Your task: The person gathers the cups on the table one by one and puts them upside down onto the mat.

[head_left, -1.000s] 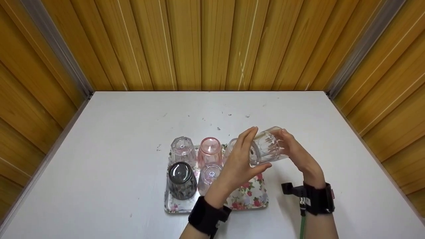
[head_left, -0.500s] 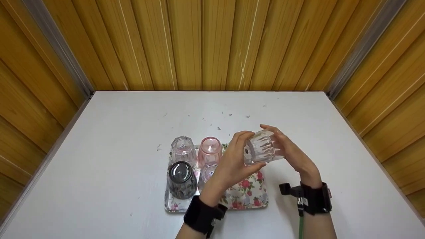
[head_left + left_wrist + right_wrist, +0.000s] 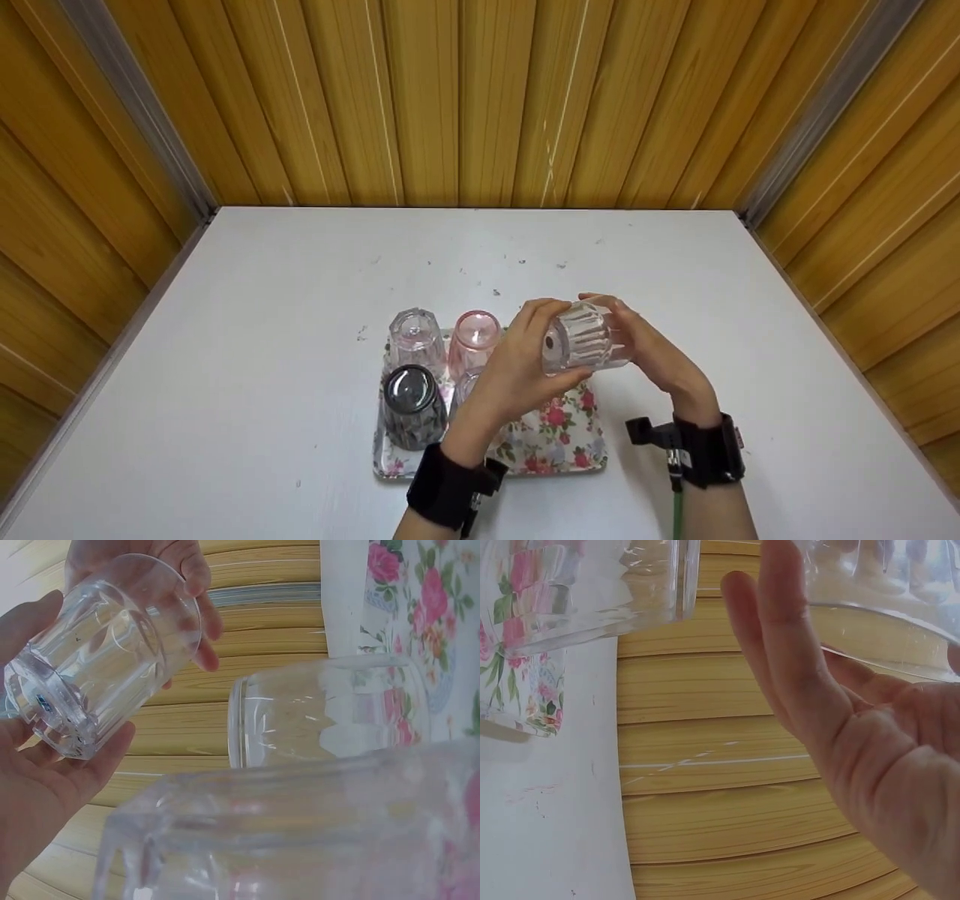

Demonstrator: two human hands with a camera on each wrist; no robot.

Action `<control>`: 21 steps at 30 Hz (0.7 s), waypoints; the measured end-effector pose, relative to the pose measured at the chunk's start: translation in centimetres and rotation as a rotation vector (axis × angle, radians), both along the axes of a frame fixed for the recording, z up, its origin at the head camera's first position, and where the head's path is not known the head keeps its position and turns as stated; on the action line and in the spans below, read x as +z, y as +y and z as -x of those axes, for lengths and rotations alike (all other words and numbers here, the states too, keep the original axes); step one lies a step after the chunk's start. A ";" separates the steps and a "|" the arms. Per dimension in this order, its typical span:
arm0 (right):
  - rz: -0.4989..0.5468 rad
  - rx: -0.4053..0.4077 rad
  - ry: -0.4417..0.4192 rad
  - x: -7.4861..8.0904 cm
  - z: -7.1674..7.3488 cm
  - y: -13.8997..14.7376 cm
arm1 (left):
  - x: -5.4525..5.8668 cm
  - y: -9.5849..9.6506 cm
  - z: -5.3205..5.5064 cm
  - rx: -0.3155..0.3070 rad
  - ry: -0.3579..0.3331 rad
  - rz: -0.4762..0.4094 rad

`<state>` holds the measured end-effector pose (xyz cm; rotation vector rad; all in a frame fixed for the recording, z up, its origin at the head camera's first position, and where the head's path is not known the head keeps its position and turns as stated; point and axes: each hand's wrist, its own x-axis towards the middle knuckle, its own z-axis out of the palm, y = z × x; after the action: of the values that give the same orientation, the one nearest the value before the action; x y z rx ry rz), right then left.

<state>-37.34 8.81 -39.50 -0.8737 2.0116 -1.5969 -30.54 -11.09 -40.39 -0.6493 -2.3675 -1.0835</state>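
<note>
A clear drinking glass with a fluted side (image 3: 589,336) is held tilted on its side above the tray. My left hand (image 3: 517,365) grips it round the thick base, thumb below and fingers above. At the rim end my right hand (image 3: 660,346) holds it, fingers round the far side. The left wrist view shows this glass (image 3: 112,652) with its base towards the left palm and its open rim at the right fingers. Below stands the floral tray (image 3: 529,469), bearing upturned glasses: a clear faceted one (image 3: 415,341), a pink one (image 3: 475,341), a dark grey one (image 3: 412,409).
A lilac-tinted glass (image 3: 461,386) is partly hidden behind the left forearm. Another clear glass (image 3: 322,716) stands upside down on the tray in the left wrist view. The white table (image 3: 262,322) ends at wood-patterned walls (image 3: 420,105). A green cable (image 3: 678,510) hangs from the right wristband.
Both hands have shifted slightly left with the glass. It has turned between them, its base now facing more to the left, and the right hand has changed its hold at the rim.
</note>
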 end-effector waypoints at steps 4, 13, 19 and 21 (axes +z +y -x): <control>-0.014 -0.006 0.000 0.1 -0.1 0.0 | 0.2 -0.1 -0.1 0.011 -0.011 0.018; -0.005 0.017 -0.005 0.1 -0.1 0.3 | 0.6 -0.1 -0.1 0.019 -0.026 0.054; 0.005 0.028 -0.013 0.2 -0.1 0.3 | 0.8 -0.1 -0.2 0.019 -0.014 0.072; 0.002 0.025 -0.016 0.2 -0.1 0.3 | 0.9 -0.1 -0.2 0.021 -0.020 0.078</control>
<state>-37.26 9.06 -39.31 -0.8802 1.9806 -1.5882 -30.31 -11.21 -39.49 -0.6422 -2.4385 -0.9978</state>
